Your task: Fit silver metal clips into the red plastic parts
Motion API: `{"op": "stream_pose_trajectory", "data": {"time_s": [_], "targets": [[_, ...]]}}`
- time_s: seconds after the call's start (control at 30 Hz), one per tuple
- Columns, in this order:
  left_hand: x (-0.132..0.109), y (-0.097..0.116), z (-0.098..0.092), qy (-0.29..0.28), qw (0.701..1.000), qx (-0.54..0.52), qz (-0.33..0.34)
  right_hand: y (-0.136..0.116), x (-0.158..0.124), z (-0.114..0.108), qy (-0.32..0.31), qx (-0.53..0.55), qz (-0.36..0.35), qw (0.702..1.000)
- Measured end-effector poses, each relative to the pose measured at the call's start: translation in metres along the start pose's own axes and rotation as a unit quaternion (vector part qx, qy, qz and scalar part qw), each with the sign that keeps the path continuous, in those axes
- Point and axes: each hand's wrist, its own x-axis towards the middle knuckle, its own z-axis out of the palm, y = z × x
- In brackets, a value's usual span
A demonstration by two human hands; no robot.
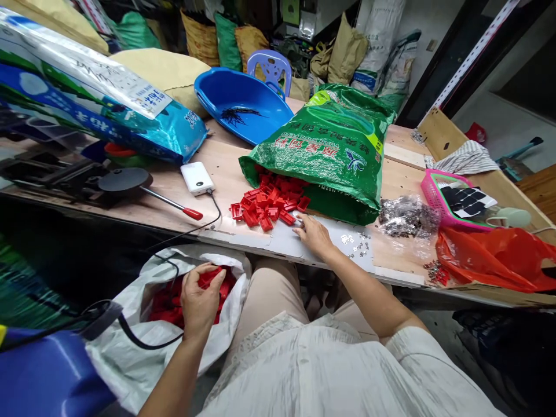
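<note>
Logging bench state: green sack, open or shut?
Open. The green woven sack lies on its side, with red plastic parts heaped at its mouth on the bench, beside the right hand.

Left hand [200, 301] low in the left of the frame, back of hand up, fingers [211, 275] curled and half closed, wrist slightly bent, left forearm [167, 379] rising from the bottom edge. Right hand [313, 234] near frame centre, palm down, fingers loosely spread toward upper left, right forearm [367, 284] reaching in from lower right.
</note>
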Motion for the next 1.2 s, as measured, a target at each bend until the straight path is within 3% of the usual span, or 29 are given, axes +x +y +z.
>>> {"op": "stream_pose_trajectory", "data": {"time_s": [0.07, 0.17, 0.27, 0.33, 0.4, 0.53, 0.63, 0.7, 0.83, 0.93, 1.0, 1.2], "targets": [[0.000, -0.009, -0.009, 0.020, 0.996, 0.070, 0.046, -0.005, 0.011, 0.002, -0.002, -0.017, 0.008, 1.000], [-0.004, -0.009, -0.008, 0.019, 0.994, 0.083, 0.071, -0.011, 0.020, 0.005, -0.002, -0.028, 0.016, 0.999], [-0.009, 0.002, 0.008, -0.003, 0.999, 0.022, 0.042, -0.013, 0.017, 0.004, 0.002, -0.013, 0.018, 1.000], [-0.012, 0.015, 0.024, -0.050, 0.996, -0.075, -0.011, -0.012, 0.007, 0.002, 0.009, 0.012, 0.006, 1.000], [-0.014, 0.032, 0.041, -0.125, 0.967, -0.204, -0.083, -0.012, -0.010, -0.002, 0.006, 0.047, -0.021, 0.999], [-0.019, 0.069, 0.073, -0.244, 0.880, -0.365, -0.183, -0.011, -0.054, -0.016, -0.050, 0.118, -0.108, 0.986], [-0.026, 0.088, 0.090, -0.335, 0.827, -0.395, -0.220, -0.005, -0.081, -0.029, -0.079, 0.135, -0.140, 0.978], [-0.033, 0.093, 0.099, -0.375, 0.812, -0.389, -0.223, 0.005, -0.093, -0.039, -0.088, 0.146, -0.130, 0.977], [-0.045, 0.095, 0.108, -0.374, 0.817, -0.383, -0.214, 0.042, -0.102, -0.060, -0.062, 0.156, -0.058, 0.984], [-0.051, 0.095, 0.108, -0.368, 0.819, -0.381, -0.219, 0.073, -0.099, -0.074, 0.017, 0.051, 0.024, 0.998], [-0.053, 0.097, 0.107, -0.374, 0.813, -0.383, -0.229, 0.088, -0.094, -0.080, 0.033, -0.028, 0.062, 0.997], [-0.059, 0.102, 0.104, -0.404, 0.784, -0.397, -0.253, 0.095, -0.074, -0.076, 0.024, -0.110, 0.060, 0.992]]}}
